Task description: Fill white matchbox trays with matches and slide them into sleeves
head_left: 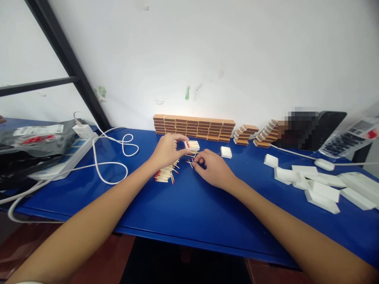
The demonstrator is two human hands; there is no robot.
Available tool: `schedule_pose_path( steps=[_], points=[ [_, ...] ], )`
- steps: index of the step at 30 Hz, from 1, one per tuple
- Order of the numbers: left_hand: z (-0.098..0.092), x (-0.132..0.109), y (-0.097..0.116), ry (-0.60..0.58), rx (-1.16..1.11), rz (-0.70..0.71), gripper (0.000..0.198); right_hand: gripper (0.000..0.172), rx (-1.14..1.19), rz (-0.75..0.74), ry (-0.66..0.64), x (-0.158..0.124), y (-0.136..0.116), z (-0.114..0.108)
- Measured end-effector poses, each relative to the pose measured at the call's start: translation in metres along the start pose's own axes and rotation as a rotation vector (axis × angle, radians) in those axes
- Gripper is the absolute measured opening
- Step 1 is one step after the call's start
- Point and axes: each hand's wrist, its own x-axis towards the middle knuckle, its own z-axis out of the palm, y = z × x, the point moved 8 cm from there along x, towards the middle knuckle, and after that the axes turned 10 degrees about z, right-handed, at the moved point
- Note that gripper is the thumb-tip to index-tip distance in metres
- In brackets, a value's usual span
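My left hand (167, 152) grips the left end of a small white matchbox tray (194, 146) between thumb and forefinger. Red-tipped matches lie inside it. Below and partly behind that hand is a loose pile of matches (166, 175) on the blue table. Just to the right of the pile, my right hand (214, 169) is closed in a pinch, its fingertips at a few loose matches (191, 162). A white box piece (226, 152) lies beyond my right hand.
Stacked brown-sided matchboxes (194, 128) line the wall, with smaller stacks (244, 134) beside them. White trays (321, 191) are scattered at right, near a dark phone (328, 128). A power strip (69, 157), white cable (111, 163) and grey plastic bag (41, 138) occupy the left.
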Motion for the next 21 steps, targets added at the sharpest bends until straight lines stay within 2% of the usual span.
schedule_pose_path(
  steps=[3, 7, 15, 18, 21],
  points=[
    [-0.001, 0.001, 0.002, 0.004, -0.016, -0.004, 0.029, 0.01, -0.03, 0.013, -0.001, 0.001, 0.002, -0.003],
    [0.0, 0.001, 0.003, 0.01, -0.021, -0.004, 0.029, 0.008, -0.038, 0.0, 0.007, 0.002, 0.003, -0.006],
    [-0.001, 0.0, 0.0, 0.014, -0.015, 0.004, 0.029, 0.015, -0.131, -0.054, -0.051, 0.001, 0.006, 0.002],
    [-0.002, 0.0, -0.001, 0.017, -0.004, 0.0, 0.029, 0.014, -0.096, -0.061, -0.045, 0.001, 0.01, -0.009],
    [-0.001, 0.0, 0.0, 0.002, 0.012, -0.012, 0.031, 0.013, 0.002, -0.059, 0.018, 0.003, 0.016, -0.031]
  ],
)
